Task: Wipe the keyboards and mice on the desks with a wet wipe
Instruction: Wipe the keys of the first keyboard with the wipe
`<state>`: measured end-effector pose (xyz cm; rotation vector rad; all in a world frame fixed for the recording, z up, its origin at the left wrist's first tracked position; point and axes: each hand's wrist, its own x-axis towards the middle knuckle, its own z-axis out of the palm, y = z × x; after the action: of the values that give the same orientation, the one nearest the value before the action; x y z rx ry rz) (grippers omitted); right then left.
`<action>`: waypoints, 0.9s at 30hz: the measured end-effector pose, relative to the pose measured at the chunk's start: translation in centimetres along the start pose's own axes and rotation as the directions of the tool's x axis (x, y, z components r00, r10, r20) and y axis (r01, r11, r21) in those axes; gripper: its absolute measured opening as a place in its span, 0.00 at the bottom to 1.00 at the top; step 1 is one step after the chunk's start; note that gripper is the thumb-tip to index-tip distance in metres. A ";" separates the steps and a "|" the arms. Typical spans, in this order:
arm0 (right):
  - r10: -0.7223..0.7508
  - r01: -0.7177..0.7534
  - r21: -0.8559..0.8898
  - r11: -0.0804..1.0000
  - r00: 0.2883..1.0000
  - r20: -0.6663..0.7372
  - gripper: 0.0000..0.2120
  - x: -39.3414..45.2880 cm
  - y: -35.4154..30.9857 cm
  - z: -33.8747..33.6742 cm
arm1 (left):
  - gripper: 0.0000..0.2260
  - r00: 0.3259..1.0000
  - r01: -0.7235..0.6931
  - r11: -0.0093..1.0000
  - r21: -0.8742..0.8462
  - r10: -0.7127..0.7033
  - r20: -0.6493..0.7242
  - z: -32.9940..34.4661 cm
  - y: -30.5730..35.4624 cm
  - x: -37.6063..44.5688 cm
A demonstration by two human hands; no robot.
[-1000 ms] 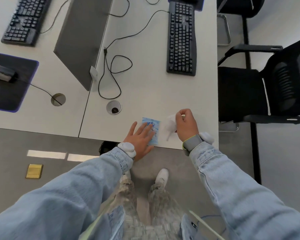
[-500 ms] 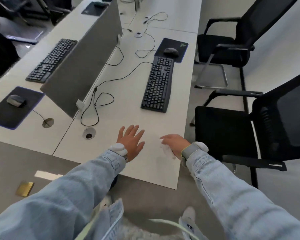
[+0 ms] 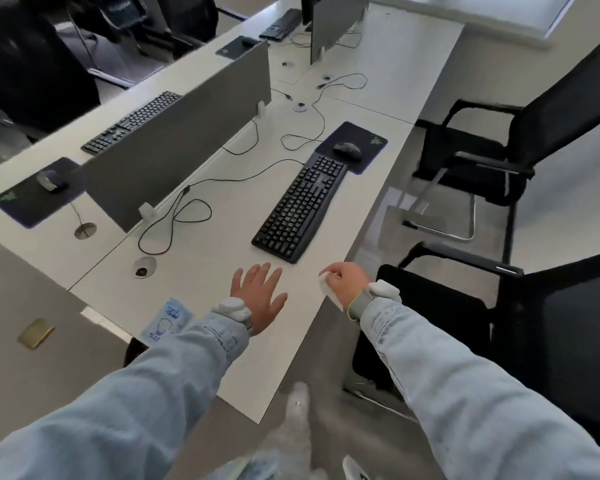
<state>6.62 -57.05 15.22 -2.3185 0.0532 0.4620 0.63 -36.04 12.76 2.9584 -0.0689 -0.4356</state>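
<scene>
White desk [image 3: 201, 271] bears a black keyboard [image 3: 300, 206]; chairs [image 3: 534, 143] alongside.

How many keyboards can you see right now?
3. One ahead of the hands, one across the divider, one at the far desk. Monitors or dividers may hide others.

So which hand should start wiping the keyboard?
The right hand, probably. It already pinches the wipe and hovers just short of the keyboard. The left hand holds nothing, fingers spread over the desk, so it would need to take the wipe first.
</scene>
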 end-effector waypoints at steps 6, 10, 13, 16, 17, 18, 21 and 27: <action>-0.066 0.073 -0.140 0.987 0.996 0.056 0.10 8.5 -0.8 -1.7 | 0.32 0.997 0.075 0.997 -0.018 -0.075 -0.022 -0.8 0.4 6.6; -0.080 0.095 -0.226 0.970 0.994 0.073 0.09 13.8 -1.6 -3.1 | 0.30 0.992 0.117 0.993 0.010 -0.116 -0.049 -2.9 1.2 10.1; -0.075 0.094 -0.229 0.969 0.993 0.089 0.11 17.2 -2.7 -4.1 | 0.31 0.988 0.143 0.990 -0.007 -0.143 -0.051 -4.6 1.2 12.4; -0.092 0.114 -0.259 0.959 0.991 0.095 0.16 20.7 -4.6 -5.1 | 0.32 0.980 0.176 0.984 -0.016 -0.177 -0.086 -5.9 0.9 14.7; -0.097 0.124 -0.276 0.953 0.989 0.107 0.17 22.2 -5.1 -5.4 | 0.32 0.978 0.186 0.982 -0.033 -0.189 -0.089 -6.1 0.8 15.7; -0.113 0.144 -0.287 0.947 0.986 0.121 0.19 23.5 -5.8 -5.6 | 0.33 0.973 0.202 0.978 -0.043 -0.205 -0.102 -6.1 0.7 16.6; -0.162 0.211 -0.301 0.930 0.970 0.180 0.21 27.1 -7.5 -5.7 | 0.34 0.960 0.250 0.966 -0.060 -0.255 -0.111 -6.2 0.6 18.3; -0.165 0.287 -0.360 0.888 0.929 0.332 0.13 37.9 -9.2 -4.4 | 0.40 0.915 0.374 0.920 -0.115 -0.386 -0.117 -4.0 1.7 24.6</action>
<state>44.94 -49.78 11.27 -2.5835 -0.5021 0.7465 25.30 -38.85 9.80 2.8970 0.5376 -0.2663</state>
